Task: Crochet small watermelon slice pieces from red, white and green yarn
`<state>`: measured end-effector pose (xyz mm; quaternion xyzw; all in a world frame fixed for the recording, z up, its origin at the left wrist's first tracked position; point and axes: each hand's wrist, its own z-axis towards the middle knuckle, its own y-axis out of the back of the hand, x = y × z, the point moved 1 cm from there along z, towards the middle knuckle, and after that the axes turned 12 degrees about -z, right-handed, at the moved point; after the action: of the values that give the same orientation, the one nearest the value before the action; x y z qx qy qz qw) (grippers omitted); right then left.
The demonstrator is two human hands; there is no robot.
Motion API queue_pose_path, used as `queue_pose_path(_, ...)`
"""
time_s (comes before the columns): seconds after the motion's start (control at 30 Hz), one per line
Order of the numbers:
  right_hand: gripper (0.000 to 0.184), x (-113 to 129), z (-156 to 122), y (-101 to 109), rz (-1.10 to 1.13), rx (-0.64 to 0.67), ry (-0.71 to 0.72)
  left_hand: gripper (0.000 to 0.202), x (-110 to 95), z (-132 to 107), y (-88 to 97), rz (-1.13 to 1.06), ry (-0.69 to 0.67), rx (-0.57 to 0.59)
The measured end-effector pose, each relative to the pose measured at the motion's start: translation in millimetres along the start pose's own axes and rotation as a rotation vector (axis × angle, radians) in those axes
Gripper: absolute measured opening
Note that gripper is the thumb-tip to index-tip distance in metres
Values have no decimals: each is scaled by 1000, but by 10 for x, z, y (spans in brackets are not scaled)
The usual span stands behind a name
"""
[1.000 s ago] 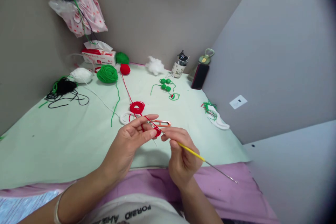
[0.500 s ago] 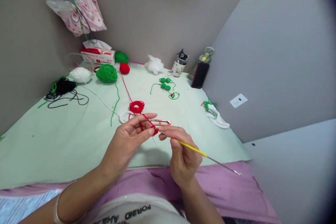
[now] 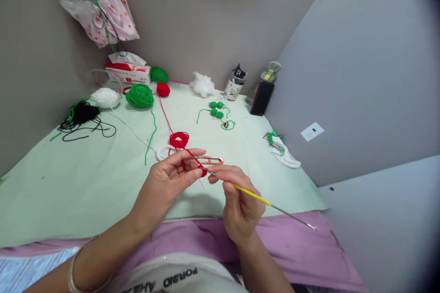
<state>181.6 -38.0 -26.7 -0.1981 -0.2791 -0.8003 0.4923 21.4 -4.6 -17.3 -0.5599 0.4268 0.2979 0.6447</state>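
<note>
Between the thumb and fingers of my left hand [image 3: 172,175] is a small red crochet piece [image 3: 202,172]. A strand of red yarn runs over that hand's index finger down to the piece. My right hand [image 3: 242,201] is closed around the yellow grip of a crochet hook [image 3: 252,193]; its front tip meets the red piece, while the metal rear end points down to the right. Just beyond my fingers lies a loose coil of red yarn [image 3: 179,140] beside a white yarn loop [image 3: 163,152]. Orange-handled thread snips [image 3: 211,160] rest behind the fingertips.
Green yarn [image 3: 139,96], a red yarn ball [image 3: 163,89], white yarn [image 3: 106,98] and tangled black yarn [image 3: 82,113] sit at the back left. Small green crocheted balls [image 3: 216,109], white stuffing [image 3: 202,84], a cup [image 3: 235,88] and a phone [image 3: 262,98] are farther back.
Both hands hold almost the same place. The crochet hook and red piece have shifted only very slightly at the fingertips.
</note>
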Motion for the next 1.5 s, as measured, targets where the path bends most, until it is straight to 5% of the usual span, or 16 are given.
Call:
queue_pose_path(0.37, 31, -1, 40, 46, -32, 82, -5, 25, -62, -49, -39, 124, -100, -18)
queue_pose_path(0.6, 33, -80, -17, -68, -72, 20, 42, 45, -46, -69, -110, 100, -77, -28)
queue_pose_path(0.77, 26, -52, 5, -44, 66, -93, -100, 47, -71, -51, -98, 25, 3, -54)
queue_pose_path(0.97, 23, -45, 59, -25, 243, -62, -267, 39, -39, -18, -59, -7, 9, -28)
queue_pose_path(1.5, 28, 18, 40, -10, -145, 19, 93, 30, -112, -48, -72, 207, -115, -102)
